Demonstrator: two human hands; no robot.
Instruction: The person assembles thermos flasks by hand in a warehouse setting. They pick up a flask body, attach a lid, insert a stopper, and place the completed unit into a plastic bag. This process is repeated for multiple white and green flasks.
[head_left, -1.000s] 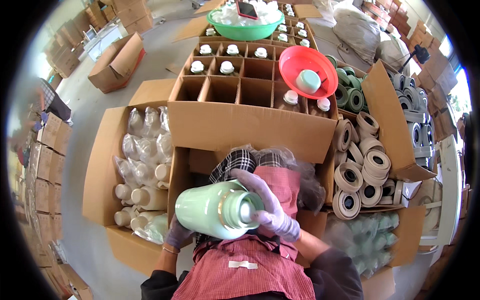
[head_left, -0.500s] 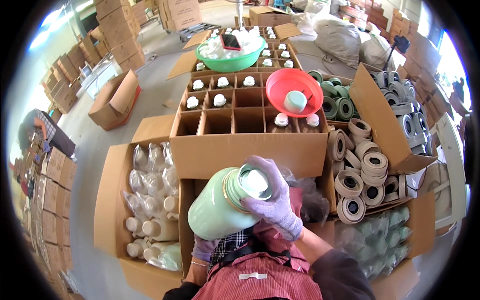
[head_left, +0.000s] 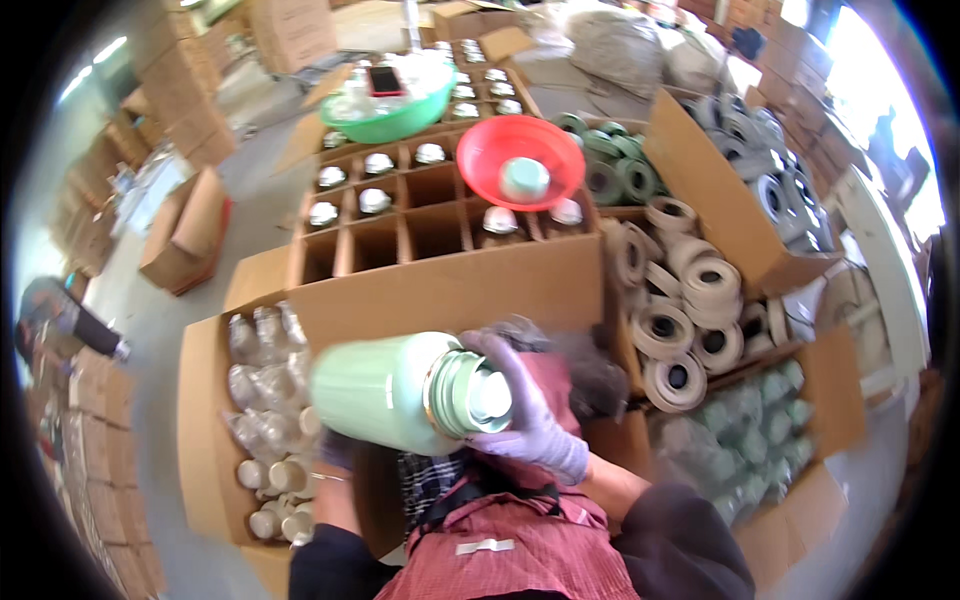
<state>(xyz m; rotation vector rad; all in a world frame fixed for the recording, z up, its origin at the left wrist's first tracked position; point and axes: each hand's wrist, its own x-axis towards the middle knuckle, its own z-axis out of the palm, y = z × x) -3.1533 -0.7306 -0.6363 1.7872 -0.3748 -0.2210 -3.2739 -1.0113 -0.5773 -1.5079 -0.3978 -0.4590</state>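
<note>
A pale green thermos bottle (head_left: 375,390) lies nearly level in front of my apron, its neck pointing right. A white stopper (head_left: 490,395) shows in the mouth. My right hand (head_left: 535,430), in a light purple glove, curls its fingers and thumb around the neck. Under the bottle's body is my left hand (head_left: 337,452), gloved as well. It holds the bottle from below, with most of its fingers hidden.
Ahead stands a divided carton (head_left: 450,290) with white-capped bottles, a red basin (head_left: 480,165) on it and a green basin (head_left: 400,125) beyond. Cartons of bagged cups (head_left: 285,475), beige rings (head_left: 665,325) and bagged green parts (head_left: 775,430) flank me. A person (head_left: 60,315) bends at far left.
The bottle has tipped from slanting to nearly level, its base swinging left and up. My right hand stays at the neck. The whole view has shifted and tilted.
</note>
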